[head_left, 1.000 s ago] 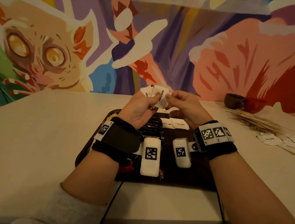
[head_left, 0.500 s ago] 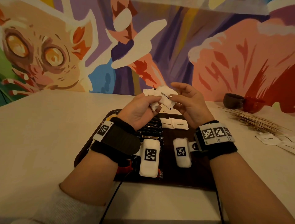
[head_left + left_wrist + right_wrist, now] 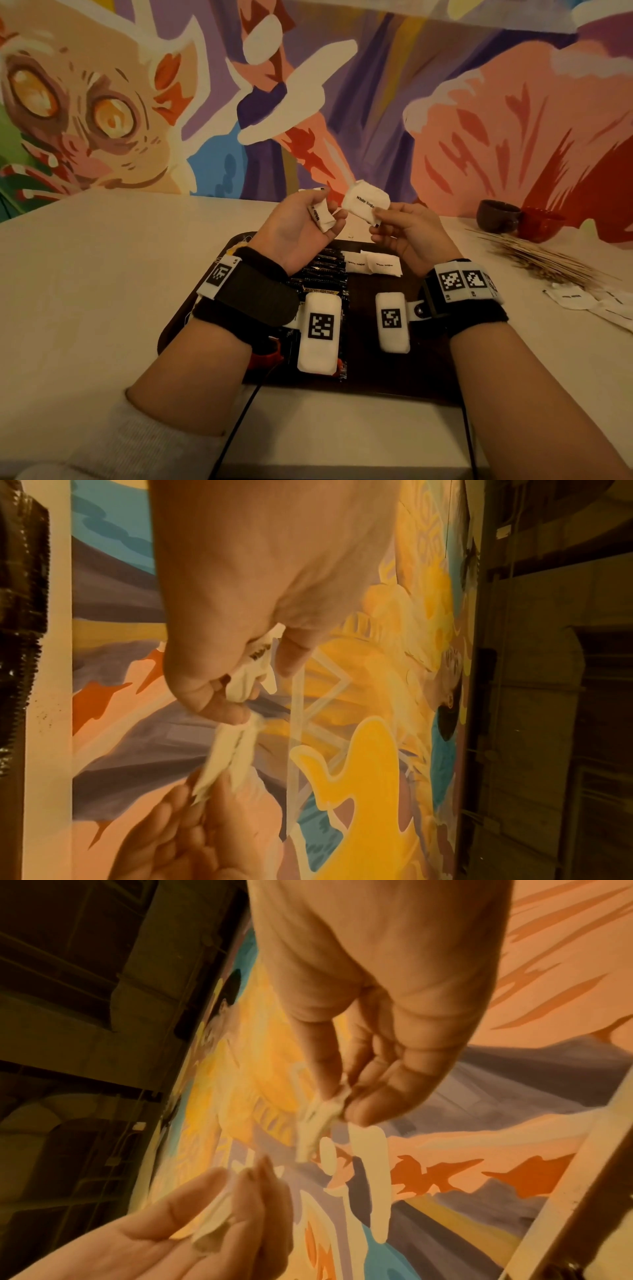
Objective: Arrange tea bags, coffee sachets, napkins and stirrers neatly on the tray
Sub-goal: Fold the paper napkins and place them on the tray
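Both hands are raised above the far edge of the dark brown tray (image 3: 394, 377). My left hand (image 3: 308, 222) holds white sugar sachets (image 3: 321, 216) between thumb and fingers; the left wrist view shows the same sachets (image 3: 250, 674) in its grip. My right hand (image 3: 394, 226) pinches another white sugar sachet (image 3: 366, 204) by its lower edge, and the sachet (image 3: 318, 1115) hangs from its fingertips in the right wrist view. On the tray lie two white sugar sachets (image 3: 373, 266) side by side and a row of black coffee sachets (image 3: 325, 274), partly hidden by my left wrist.
A fan of wooden stirrers (image 3: 544, 260) lies on the table right of the tray, with more white sachets (image 3: 582, 303) near it. A dark cup (image 3: 498, 216) and a red cup (image 3: 541, 224) stand at the back right. A painted wall rises behind the table.
The hands held the sachets together as one bundle; now they have drawn apart, the right hand taking one sachet to the right while the left keeps the others.
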{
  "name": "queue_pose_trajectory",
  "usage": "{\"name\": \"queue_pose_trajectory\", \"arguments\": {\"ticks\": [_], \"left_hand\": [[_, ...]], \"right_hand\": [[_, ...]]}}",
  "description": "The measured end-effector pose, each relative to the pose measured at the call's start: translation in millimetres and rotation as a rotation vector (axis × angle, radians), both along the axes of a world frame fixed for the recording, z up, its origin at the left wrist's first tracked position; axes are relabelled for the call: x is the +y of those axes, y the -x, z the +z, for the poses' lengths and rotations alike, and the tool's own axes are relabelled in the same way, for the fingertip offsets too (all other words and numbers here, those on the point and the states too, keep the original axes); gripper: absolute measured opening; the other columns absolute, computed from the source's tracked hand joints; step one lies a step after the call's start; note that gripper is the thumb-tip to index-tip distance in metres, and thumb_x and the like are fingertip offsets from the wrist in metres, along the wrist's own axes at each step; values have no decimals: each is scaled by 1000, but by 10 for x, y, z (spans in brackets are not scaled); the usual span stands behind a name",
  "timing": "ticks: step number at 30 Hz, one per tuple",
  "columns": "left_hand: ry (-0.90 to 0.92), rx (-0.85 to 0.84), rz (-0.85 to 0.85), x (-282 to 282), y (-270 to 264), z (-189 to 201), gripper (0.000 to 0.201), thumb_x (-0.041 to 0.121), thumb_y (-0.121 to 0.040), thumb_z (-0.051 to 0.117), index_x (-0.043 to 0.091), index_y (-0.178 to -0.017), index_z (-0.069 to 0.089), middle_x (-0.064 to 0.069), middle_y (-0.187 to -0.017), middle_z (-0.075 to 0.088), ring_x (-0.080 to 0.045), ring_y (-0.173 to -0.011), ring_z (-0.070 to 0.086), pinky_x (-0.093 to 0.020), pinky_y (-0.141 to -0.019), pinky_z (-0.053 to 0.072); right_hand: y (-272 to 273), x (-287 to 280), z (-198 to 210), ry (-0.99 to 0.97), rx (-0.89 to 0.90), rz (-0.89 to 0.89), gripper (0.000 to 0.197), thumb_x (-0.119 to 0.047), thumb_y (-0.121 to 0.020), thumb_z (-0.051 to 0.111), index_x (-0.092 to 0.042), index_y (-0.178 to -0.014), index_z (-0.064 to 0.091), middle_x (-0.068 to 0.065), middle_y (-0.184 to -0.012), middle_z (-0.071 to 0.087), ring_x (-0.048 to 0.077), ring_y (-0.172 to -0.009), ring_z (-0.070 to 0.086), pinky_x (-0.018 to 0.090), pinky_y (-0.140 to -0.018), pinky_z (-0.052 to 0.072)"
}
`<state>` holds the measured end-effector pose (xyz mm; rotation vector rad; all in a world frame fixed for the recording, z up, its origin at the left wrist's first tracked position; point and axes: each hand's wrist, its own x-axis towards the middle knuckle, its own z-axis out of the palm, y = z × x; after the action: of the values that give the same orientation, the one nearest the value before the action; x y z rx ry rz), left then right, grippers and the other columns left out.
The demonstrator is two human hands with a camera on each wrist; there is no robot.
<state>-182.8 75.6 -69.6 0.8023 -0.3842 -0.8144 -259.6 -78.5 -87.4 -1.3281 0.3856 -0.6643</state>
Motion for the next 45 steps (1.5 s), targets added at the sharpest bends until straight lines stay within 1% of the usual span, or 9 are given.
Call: {"name": "queue_pose_trajectory", "arguments": {"ticks": [6, 10, 18, 21, 25, 28, 33, 39, 45], "left_hand": [[39, 52, -34, 45, 11, 25, 20, 16, -97, 36, 7, -89, 52, -9, -78, 49, -22, -83, 52, -30, -83, 46], [38, 25, -59, 45, 25, 20, 27, 15, -99, 33, 1, -98, 57, -9, -82, 50, -19, -81, 52, -30, -85, 47], [26, 2, -75, 38, 23, 27, 32, 15, -101, 33, -2, -117, 55, -16, -118, 51, -23, -94, 53, -29, -84, 50], [16, 14, -98, 36, 31, 31, 35, 14, -102, 35, -3, -127, 51, -16, -111, 52, -23, -94, 55, -28, -80, 53], [-1, 3, -101, 40, 40, 29, 35, 13, -102, 36, -4, -128, 51, -16, -110, 52, -22, -92, 56, -27, -77, 55], [-10, -5, -98, 38, 38, 23, 29, 12, -101, 37, -4, -117, 56, -15, -110, 53, -21, -91, 57, -27, -78, 55], [-26, -47, -84, 20, 21, 5, 26, 10, -100, 41, -2, -114, 58, -12, -106, 55, -17, -86, 57, -25, -76, 56], [-26, -171, 21, -12, 4, -15, 14, 8, -91, 57, 9, -103, 63, -1, -85, 71, -11, -82, 65, -23, -71, 55], [-35, -179, 18, -31, -12, -48, 24, 6, -89, 59, 6, -113, 59, -9, -102, 68, -18, -90, 66, -29, -74, 59]], "right_hand": [[-66, -335, -276, -160, 357, -197, 10, 8, -87, 55, 1, -80, 55, 14, -78, 57, 17, -61, 53, 18, -38, 47], [-88, -419, -407, -35, 694, -132, 20, 3, -86, 60, 1, -105, 57, 13, -85, 59, 17, -66, 53, 21, -51, 42], [-180, -329, -452, 25, 706, -122, 27, 4, -78, 69, 3, -104, 62, 15, -90, 65, 17, -66, 58, 23, -57, 47], [-199, -341, -464, 1, 712, -103, 19, 4, -80, 66, 3, -98, 62, 14, -86, 64, 16, -63, 58, 22, -57, 50], [-224, -371, -454, -22, 734, -83, 7, 5, -82, 64, 3, -84, 57, 15, -81, 62, 19, -69, 59, 32, -89, 49], [-172, -286, -398, -26, 771, -65, 3, 2, -85, 61, 4, -85, 58, 13, -76, 59, 18, -67, 56, 30, -83, 49], [-49, -158, -269, 100, 675, -192, 15, -12, -86, 65, -3, -97, 60, 8, -81, 59, 16, -70, 57, 27, -64, 50], [100, 100, 86, 325, 143, -133, 24, -35, -91, 58, -13, -91, 65, 2, -79, 63, 12, -63, 57, 24, -56, 46], [205, 352, 218, 632, 5, 44, 21, -38, -79, 61, -18, -81, 65, -2, -71, 64, 8, -57, 55, 19, -52, 44]]}}
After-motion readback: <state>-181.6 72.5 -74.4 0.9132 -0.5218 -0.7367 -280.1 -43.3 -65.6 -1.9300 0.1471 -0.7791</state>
